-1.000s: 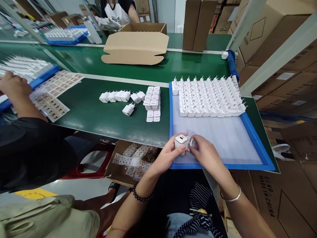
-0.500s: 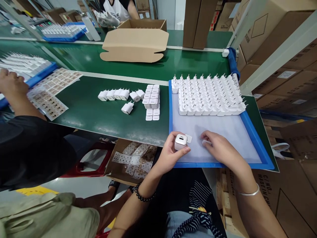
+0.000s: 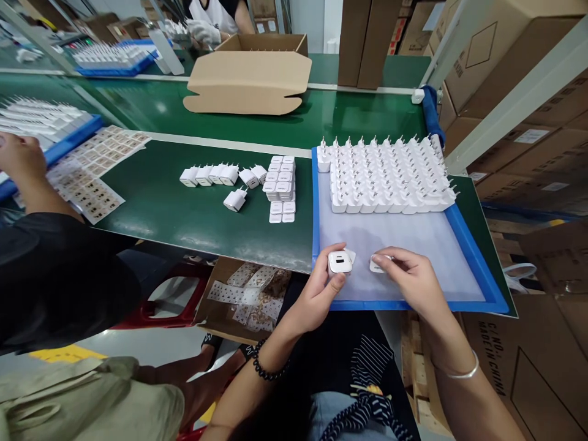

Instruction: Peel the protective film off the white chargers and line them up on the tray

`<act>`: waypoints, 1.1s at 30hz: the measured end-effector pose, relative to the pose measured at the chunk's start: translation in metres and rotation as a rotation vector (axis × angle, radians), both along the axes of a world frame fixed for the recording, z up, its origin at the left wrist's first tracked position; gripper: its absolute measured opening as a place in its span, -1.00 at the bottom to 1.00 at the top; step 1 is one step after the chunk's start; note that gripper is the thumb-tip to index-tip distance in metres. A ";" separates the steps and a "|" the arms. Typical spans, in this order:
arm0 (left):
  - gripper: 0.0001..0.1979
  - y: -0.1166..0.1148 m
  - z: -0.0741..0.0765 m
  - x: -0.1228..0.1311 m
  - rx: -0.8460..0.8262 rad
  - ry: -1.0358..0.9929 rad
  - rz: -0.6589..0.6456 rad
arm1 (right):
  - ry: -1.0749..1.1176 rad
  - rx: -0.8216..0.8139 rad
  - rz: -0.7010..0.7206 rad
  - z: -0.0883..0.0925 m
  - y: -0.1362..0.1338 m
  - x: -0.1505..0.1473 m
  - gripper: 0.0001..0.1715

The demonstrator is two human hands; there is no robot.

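My left hand (image 3: 318,293) is closed around a white USB charger (image 3: 339,262), its port face turned up toward me. A small pale piece shows behind the charger's right edge; I cannot make out whether it is attached. Between thumb and fingertips, my right hand (image 3: 410,274) pinches a small white rounded-square sticker (image 3: 379,264), a short gap to the right of the charger. Both hands are over the near part of a blue-rimmed tray (image 3: 478,260). Rows of white chargers (image 3: 390,177), prongs up, fill the tray's far part.
Left of the tray lie stacked white rounded-square stickers (image 3: 279,184) and several loose chargers (image 3: 235,199). Sticker sheets (image 3: 101,199) lie near a co-worker's hand (image 3: 22,160). An open cardboard box (image 3: 248,79) stands behind. Below the table edge is a box of used sheets (image 3: 248,300).
My right hand has turned, bringing the sticker's flat face into view. My left hand has tilted the charger so its port face shows more squarely.
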State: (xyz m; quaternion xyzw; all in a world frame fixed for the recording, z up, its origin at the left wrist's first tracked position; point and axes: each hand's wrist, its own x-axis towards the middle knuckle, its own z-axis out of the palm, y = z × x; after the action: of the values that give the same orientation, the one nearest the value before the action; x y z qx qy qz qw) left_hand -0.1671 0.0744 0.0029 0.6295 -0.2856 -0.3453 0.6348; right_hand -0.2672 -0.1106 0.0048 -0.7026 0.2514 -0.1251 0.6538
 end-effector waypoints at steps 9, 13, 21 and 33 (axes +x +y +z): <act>-0.52 0.001 0.009 0.001 -0.079 -0.145 -0.106 | -0.124 0.186 -0.060 0.021 0.008 -0.017 -0.72; -0.49 0.001 0.018 0.002 -0.113 -0.193 -0.131 | -0.161 0.221 -0.026 0.034 0.011 -0.022 -0.83; -0.54 0.004 0.028 0.002 -0.241 -0.258 -0.182 | -0.145 0.342 0.200 0.064 0.022 -0.020 -0.87; -0.61 0.004 0.034 0.003 -0.257 -0.334 -0.239 | -0.101 0.262 0.259 0.073 0.024 -0.017 -0.85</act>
State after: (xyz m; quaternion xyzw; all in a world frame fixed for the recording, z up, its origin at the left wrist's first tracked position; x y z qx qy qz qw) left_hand -0.1639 0.0783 0.0366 0.5537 -0.5007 -0.2700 0.6081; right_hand -0.2840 -0.0867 0.0773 -0.6309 0.1397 -0.0414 0.7621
